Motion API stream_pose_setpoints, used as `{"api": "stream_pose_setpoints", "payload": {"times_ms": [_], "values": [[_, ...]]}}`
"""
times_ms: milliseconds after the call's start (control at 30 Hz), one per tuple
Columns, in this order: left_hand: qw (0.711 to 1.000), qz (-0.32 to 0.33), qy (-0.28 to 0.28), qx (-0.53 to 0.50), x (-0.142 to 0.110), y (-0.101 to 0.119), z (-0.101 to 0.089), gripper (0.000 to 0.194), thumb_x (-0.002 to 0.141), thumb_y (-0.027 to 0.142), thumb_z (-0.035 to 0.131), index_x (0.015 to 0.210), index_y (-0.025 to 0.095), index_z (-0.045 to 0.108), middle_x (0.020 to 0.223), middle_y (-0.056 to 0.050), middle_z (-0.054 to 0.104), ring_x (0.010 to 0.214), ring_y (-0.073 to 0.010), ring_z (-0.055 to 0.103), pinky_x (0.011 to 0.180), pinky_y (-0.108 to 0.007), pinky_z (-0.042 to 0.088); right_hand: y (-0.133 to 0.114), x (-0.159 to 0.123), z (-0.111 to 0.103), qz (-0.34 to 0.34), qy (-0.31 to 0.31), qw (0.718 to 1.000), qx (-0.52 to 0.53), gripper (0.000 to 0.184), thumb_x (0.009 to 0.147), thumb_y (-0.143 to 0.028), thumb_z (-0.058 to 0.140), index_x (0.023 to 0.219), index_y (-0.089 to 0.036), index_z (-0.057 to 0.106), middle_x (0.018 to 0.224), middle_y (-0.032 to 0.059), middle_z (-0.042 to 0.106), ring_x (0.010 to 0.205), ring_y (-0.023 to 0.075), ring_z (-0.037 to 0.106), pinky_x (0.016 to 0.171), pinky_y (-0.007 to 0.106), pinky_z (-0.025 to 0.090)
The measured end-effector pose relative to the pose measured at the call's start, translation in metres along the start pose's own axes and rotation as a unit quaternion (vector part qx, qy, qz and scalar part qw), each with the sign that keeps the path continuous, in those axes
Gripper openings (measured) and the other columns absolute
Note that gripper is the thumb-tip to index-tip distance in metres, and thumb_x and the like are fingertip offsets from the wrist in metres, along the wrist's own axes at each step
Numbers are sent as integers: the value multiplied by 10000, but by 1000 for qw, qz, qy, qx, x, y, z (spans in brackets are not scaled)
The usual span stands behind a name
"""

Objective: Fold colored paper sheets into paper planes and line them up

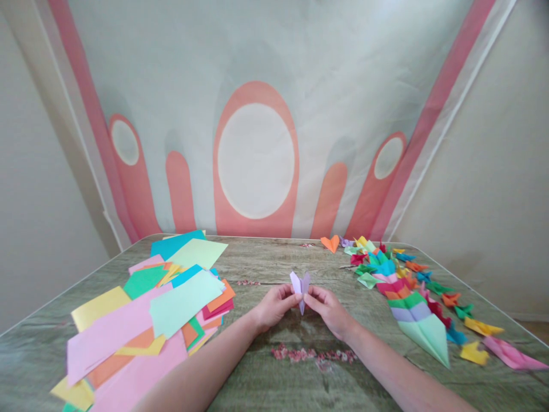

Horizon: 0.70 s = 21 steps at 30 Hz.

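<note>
1. Two bare forearms [214,367] slant up from the bottom edge, below the fingers [293,299].
2. Loose sheets [132,320] of smooth coloured paper pile up left of the fingers, reaching from nearer to farther than them: pink, yellow, orange, green, mint, blue and red, flat, mostly four-sided, overlapping too much to count.
3. Right of the fingers, creased paper pieces lie in rows: a nested stack [424,335] with a pointed mint one nearest, and many small folded pieces around it, among them one long pink piece [514,353] at the far right. Overlaps prevent a full count.
4. Three patches of pink flowers [295,353] mark the wood-grained table [278,392]: one just nearer than the fingers, one to their left, one beyond.
5. Left hand [274,309] and right hand [330,309] pinch one lilac paper [305,284] between them, thumbs close together; two flaps rise in a V above the fingers, a point hangs below.
6. Beyond the fingers, to the right, lies one orange heart [330,244] of folded paper.
7. Farthest, a pale, slightly wrinkled backdrop [364,68] shows five coral arches [257,92], three bearing white ovals, between two pink bands.
</note>
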<state>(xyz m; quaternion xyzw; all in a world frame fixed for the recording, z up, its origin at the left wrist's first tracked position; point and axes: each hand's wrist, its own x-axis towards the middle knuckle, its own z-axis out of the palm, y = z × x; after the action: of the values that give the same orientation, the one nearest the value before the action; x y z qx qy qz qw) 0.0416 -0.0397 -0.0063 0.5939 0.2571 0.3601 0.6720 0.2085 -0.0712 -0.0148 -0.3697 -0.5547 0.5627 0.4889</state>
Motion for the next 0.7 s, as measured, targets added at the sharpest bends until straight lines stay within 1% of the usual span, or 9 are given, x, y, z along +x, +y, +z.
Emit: {"api": "stream_pose_setpoints", "payload": {"times_ms": [100,233,300,400,533,633,700], "values": [[1000,6,-2,2,-2,3,2,388,710,434,685,911,105,645,840,-55,638,778,-157,554,785,-259,400,-3,0,0,20,-6,999,36,312,745,-452,645,750,-142,611,710,3,571,676,127,503,667,250,404],[1000,4,9,-9,-2,3,2,343,680,415,716,821,112,638,779,-38,630,736,-147,556,768,-262,408,-5,0,-2,59,-31,992,105,280,713,-420,690,754,-148,638,695,-1,554,652,109,484,645,231,401],[1000,4,9,-23,-2,3,2,329,666,397,733,815,121,633,782,-32,628,730,-143,558,765,-265,414,-5,-1,-3,71,-48,987,134,257,706,-397,705,761,-151,652,691,-2,552,651,103,483,652,229,404],[1000,8,8,-23,-2,2,2,359,647,373,753,888,133,637,866,-45,636,808,-168,570,799,-282,420,-3,-2,-4,96,-65,981,159,257,683,-390,727,766,-156,661,698,2,557,657,105,497,670,237,418],[1000,-5,-12,-14,-5,3,2,490,656,379,745,1071,150,620,1019,-76,634,957,-218,563,888,-327,401,-2,-4,-5,137,-84,968,195,267,658,-369,753,791,-156,661,712,1,573,653,99,519,674,232,425],[999,-12,-32,-8,-6,3,2,460,689,391,717,1071,149,635,1003,-73,649,960,-216,570,920,-330,377,-1,-5,-5,160,-90,959,215,242,678,-351,744,773,-148,653,694,-4,575,632,86,524,660,219,423],[999,-11,-40,-11,-5,3,2,432,696,406,707,1034,142,652,949,-69,661,906,-204,586,901,-323,384,0,-5,-4,166,-93,956,223,230,698,-342,731,774,-142,649,686,-8,573,614,76,521,648,210,421]]}}
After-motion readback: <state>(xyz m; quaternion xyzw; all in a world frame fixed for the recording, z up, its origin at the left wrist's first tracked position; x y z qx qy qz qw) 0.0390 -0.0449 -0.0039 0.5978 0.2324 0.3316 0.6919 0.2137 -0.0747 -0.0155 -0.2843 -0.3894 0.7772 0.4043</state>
